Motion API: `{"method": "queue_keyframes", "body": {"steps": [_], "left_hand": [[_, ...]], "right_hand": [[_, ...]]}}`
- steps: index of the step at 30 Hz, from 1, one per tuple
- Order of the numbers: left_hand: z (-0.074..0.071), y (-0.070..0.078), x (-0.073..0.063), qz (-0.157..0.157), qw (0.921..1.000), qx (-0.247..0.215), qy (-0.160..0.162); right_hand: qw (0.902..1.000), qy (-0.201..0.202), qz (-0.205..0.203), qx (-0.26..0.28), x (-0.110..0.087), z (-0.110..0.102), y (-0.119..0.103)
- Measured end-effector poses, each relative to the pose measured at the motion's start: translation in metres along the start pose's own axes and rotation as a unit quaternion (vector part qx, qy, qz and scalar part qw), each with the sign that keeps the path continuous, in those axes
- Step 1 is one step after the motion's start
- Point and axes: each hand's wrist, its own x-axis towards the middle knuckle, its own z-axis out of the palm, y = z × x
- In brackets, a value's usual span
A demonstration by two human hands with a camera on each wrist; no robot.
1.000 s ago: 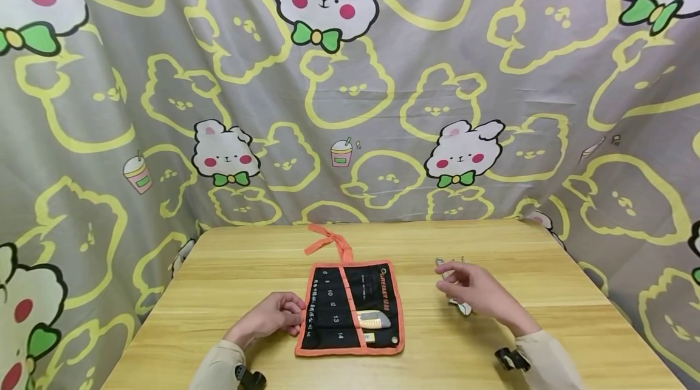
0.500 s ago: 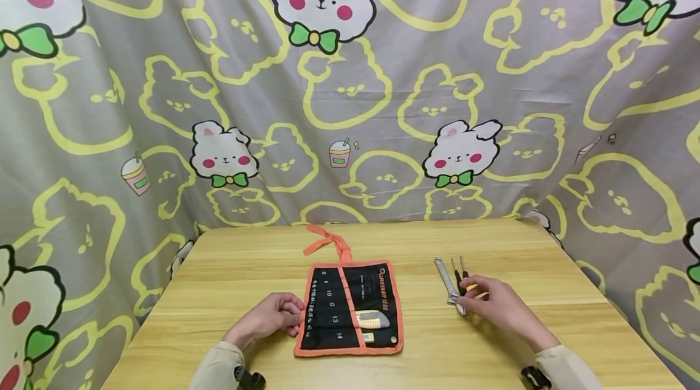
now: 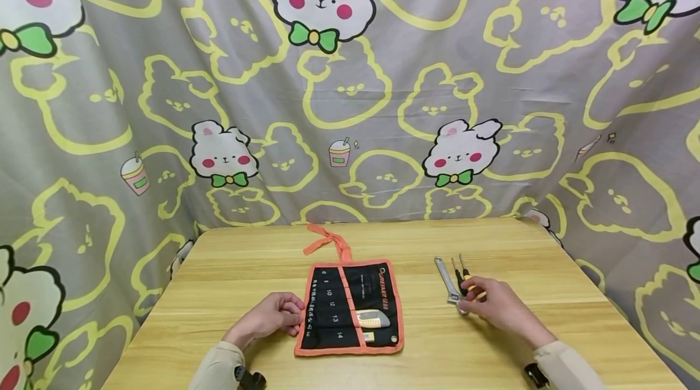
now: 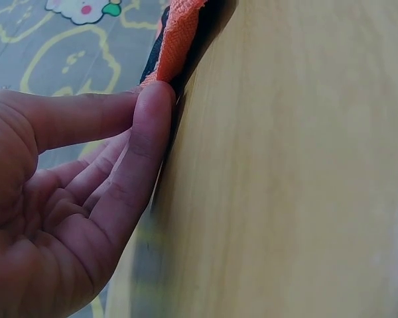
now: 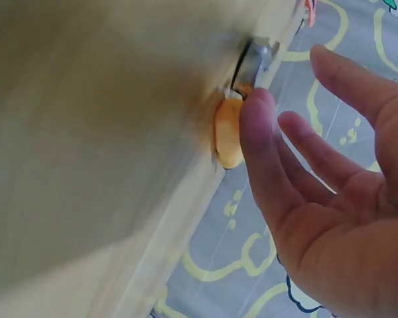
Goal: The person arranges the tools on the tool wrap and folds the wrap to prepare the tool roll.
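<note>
A black tool roll (image 3: pixel 322 283) with orange edging lies spread on the table, and a utility knife (image 3: pixel 373 319) sits in one of its pockets. My left hand (image 3: pixel 275 312) pinches the roll's left orange edge (image 4: pixel 176 46) between thumb and index finger. To the right lie an adjustable wrench (image 3: pixel 447 277) and two slim screwdrivers, one with a black handle (image 3: pixel 457 276), the other with a yellow one (image 5: pixel 227 132). My right hand (image 3: pixel 494 305) is over that yellow handle, index fingertip right against it, thumb held apart. The hand hides part of the handle.
An orange tie strap (image 3: pixel 330 241) trails from the roll's far edge. A yellow item (image 3: pixel 369 336) shows in the pocket below the knife. Behind the wooden table (image 3: pixel 246 250) hangs a patterned grey curtain (image 3: pixel 339 110).
My right hand has drawn back and lowered from over the wrench to the screwdrivers, uncovering the wrench. The yellow-handled screwdriver has shifted slightly. My left hand stays at the roll's edge.
</note>
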Motion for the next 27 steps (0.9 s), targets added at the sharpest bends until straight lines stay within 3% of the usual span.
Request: {"method": "queue_keyframes", "body": {"steps": [9, 21, 27], "left_hand": [[0.001, 0.001, 0.001, -0.004, 1.0000, 0.004, 0.004], [0.001, 0.000, 0.000, -0.006, 1.0000, 0.004, 0.005], [0.001, -0.001, 0.000, -0.004, 1.0000, 0.006, 0.005]], "right_hand": [[0.9964, 0.021, -0.007, -0.082, 0.000, 0.011, -0.001], [0.9924, 0.021, -0.010, -0.121, 0.003, 0.019, -0.008], [0.9912, 0.015, -0.034, -0.127, 0.003, 0.022, -0.009]]}}
